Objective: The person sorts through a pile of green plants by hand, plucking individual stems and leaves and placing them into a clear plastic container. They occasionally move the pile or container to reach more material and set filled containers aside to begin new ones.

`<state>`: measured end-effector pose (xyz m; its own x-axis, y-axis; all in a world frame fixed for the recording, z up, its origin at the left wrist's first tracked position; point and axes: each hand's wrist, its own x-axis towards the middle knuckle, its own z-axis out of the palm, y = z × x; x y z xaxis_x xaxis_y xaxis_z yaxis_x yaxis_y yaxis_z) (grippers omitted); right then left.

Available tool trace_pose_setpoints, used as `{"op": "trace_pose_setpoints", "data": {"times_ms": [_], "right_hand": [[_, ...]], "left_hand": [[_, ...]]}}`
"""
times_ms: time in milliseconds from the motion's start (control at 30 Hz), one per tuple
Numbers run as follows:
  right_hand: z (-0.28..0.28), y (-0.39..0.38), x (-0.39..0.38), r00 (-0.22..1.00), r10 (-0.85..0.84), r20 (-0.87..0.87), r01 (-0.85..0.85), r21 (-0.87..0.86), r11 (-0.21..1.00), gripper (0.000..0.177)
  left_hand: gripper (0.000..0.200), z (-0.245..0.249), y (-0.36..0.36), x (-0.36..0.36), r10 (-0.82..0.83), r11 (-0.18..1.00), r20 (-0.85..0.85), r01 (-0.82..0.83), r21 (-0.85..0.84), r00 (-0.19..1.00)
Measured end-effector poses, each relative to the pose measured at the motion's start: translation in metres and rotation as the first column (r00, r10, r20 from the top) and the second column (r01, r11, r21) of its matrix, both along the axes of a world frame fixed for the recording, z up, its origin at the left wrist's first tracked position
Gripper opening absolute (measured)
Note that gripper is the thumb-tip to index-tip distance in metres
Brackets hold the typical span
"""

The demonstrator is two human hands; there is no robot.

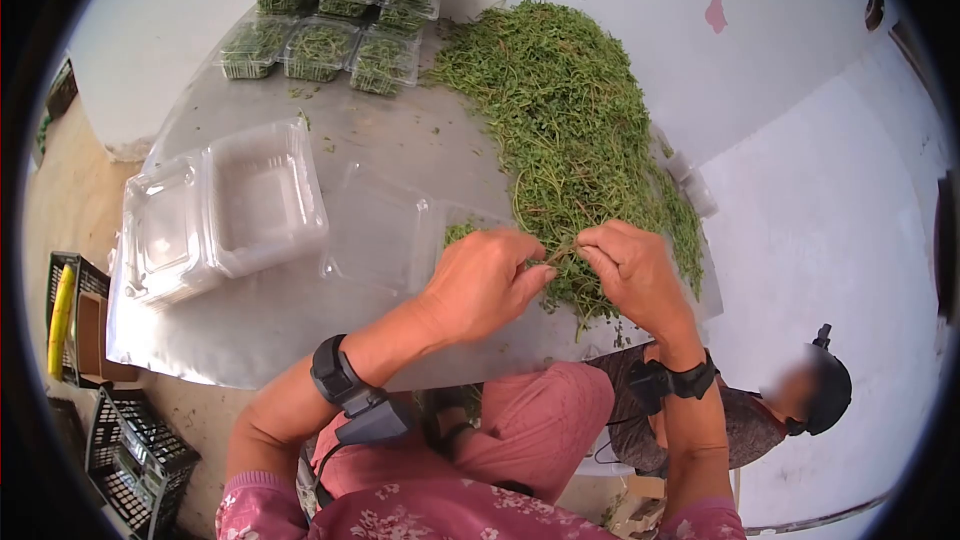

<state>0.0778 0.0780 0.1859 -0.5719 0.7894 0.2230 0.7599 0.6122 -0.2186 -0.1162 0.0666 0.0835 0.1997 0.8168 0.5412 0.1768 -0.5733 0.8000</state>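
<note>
My left hand (485,280) and my right hand (638,275) are close together at the near edge of a big heap of leafy green sprigs (570,110). Both hands are closed in a pinch on thin green sprigs (563,258) between them. Just left of my left hand lies an open clear plastic box, its lid (375,230) flat on the metal table (400,145). Some greens (458,231) show in its other half, which my left hand partly hides. How many sprigs each hand holds is not visible.
A stack of empty clear clamshell boxes (265,195) stands at the left. Several filled boxes (320,48) are piled at the back. Black crates (140,460) sit on the floor at left. Another person (735,430) is at the lower right. A clear plastic container (692,185) lies beyond the heap.
</note>
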Motion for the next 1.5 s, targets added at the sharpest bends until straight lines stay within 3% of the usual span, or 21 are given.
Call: {"op": "trace_pose_setpoints", "data": {"times_ms": [267, 467, 633, 733, 767, 867, 933, 1033, 1133, 1233, 1333, 1433, 1500], "right_hand": [[-0.015, 0.005, -0.021, 0.993, 0.089, -0.080, -0.084, 0.056, 0.995, 0.009], [-0.031, 0.001, -0.040, 0.935, -0.226, -0.273, 0.197, -0.131, 0.972, 0.013], [-0.054, 0.013, -0.046, 0.860, -0.255, -0.441, 0.182, -0.203, 0.962, 0.017], [-0.059, 0.019, -0.047, 0.820, -0.324, -0.471, 0.217, -0.267, 0.939, 0.019], [-0.060, 0.022, -0.047, 0.804, -0.357, -0.475, 0.236, -0.297, 0.925, 0.019], [-0.073, 0.049, -0.018, 0.585, -0.573, -0.574, 0.282, -0.518, 0.808, 0.021], [-0.073, 0.046, -0.015, 0.583, -0.583, -0.566, 0.238, -0.567, 0.789, 0.023], [-0.075, 0.036, -0.026, 0.634, -0.579, -0.512, 0.202, -0.613, 0.764, 0.026], [-0.075, 0.034, -0.034, 0.715, -0.546, -0.437, 0.205, -0.615, 0.761, 0.028], [-0.087, 0.041, -0.023, 0.689, -0.537, -0.486, 0.236, -0.550, 0.801, 0.027], [-0.088, 0.050, 0.002, 0.637, -0.576, -0.513, 0.300, -0.523, 0.798, 0.024], [-0.093, 0.060, 0.022, 0.622, -0.621, -0.477, 0.340, -0.550, 0.763, 0.020], [-0.089, 0.066, 0.027, 0.675, -0.589, -0.445, 0.345, -0.515, 0.785, 0.019]], "left_hand": [[0.014, 0.002, 0.001, -0.014, -0.080, 0.969, 0.087, 0.098, -0.227, 0.993], [0.019, -0.009, 0.011, -0.017, -0.095, 0.937, 0.243, 0.169, -0.304, 0.965], [0.018, -0.007, 0.017, -0.023, -0.084, 0.855, 0.340, 0.244, -0.458, 0.936], [0.023, -0.006, 0.018, -0.021, -0.046, 0.841, 0.440, 0.272, -0.468, 0.897], [0.023, -0.006, 0.018, -0.022, -0.055, 0.824, 0.433, 0.286, -0.489, 0.900], [0.023, -0.002, 0.018, -0.028, -0.069, 0.794, 0.408, 0.298, -0.530, 0.910], [0.023, -0.003, 0.019, -0.029, -0.043, 0.803, 0.398, 0.269, -0.532, 0.916], [0.017, 0.000, 0.021, -0.034, -0.059, 0.789, 0.214, 0.177, -0.588, 0.975], [0.016, -0.012, 0.027, -0.034, -0.033, 0.876, -0.028, 0.015, -0.483, 0.999], [0.018, -0.008, 0.020, -0.032, 0.228, 0.927, -0.148, -0.261, -0.270, 0.962], [0.021, -0.010, 0.019, -0.029, 0.307, 0.937, -0.065, -0.314, -0.154, 0.949], [0.021, -0.015, 0.018, -0.025, 0.263, 0.965, -0.118, -0.264, 0.011, 0.958], [0.017, -0.022, 0.020, -0.022, 0.228, 0.969, -0.271, -0.190, 0.160, 0.935]]}}
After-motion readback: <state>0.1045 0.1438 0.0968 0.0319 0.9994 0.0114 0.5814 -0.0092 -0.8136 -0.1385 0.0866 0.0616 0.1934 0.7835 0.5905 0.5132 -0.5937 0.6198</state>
